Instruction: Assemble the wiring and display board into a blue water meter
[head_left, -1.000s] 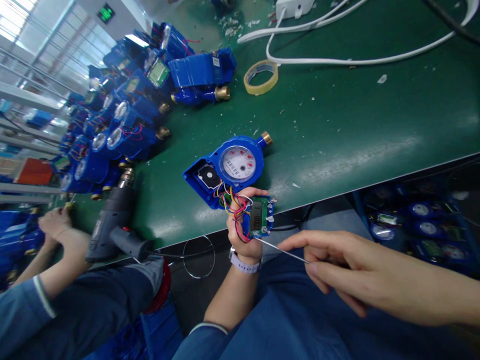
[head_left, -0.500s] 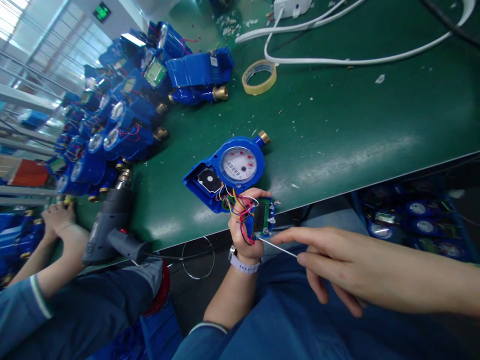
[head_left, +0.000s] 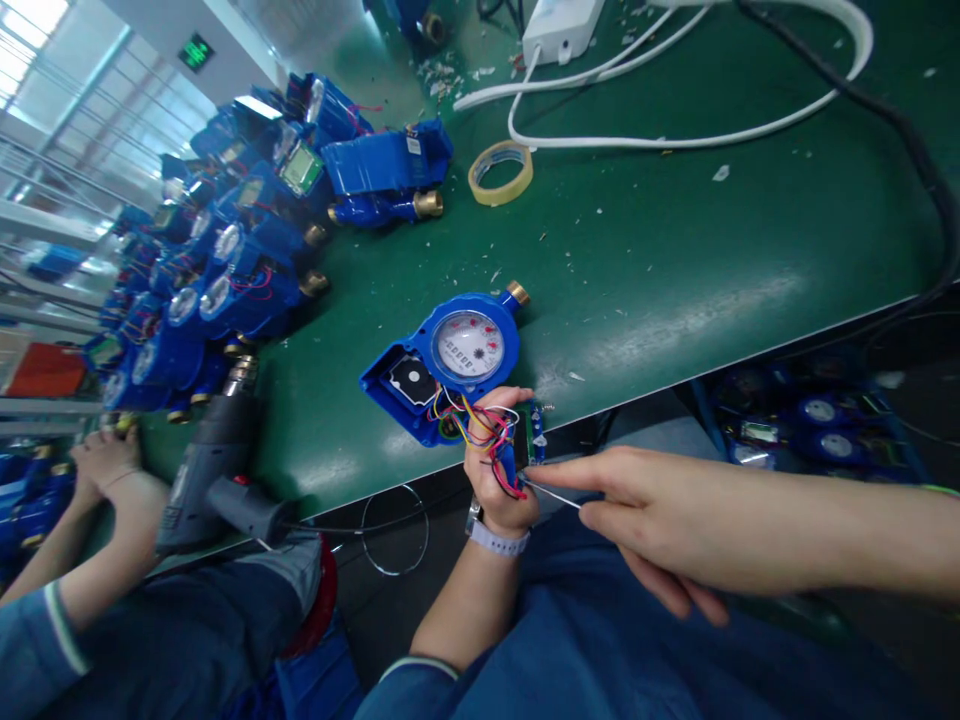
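A blue water meter (head_left: 442, 370) with a white dial lies near the front edge of the green table (head_left: 675, 260). Coloured wires (head_left: 480, 425) run from it to a small green circuit board (head_left: 534, 435). My left hand (head_left: 495, 465) is closed round that board, holding it edge-on just off the table's edge. My right hand (head_left: 645, 515) pinches a thin metal rod (head_left: 551, 493) whose tip touches the board's lower end.
Several blue meters (head_left: 232, 250) are heaped at the left. A heat gun (head_left: 214, 470) lies at the table's front left, a tape roll (head_left: 500, 172) and white cables (head_left: 675, 135) farther back. A co-worker's hand (head_left: 109, 460) and sleeve sit at the left. Bins of meters (head_left: 817, 420) stand under the table.
My left hand has turned the board from face-up to edge-on. My right hand has moved left, closer to it, with the rod. The view has shifted slightly.
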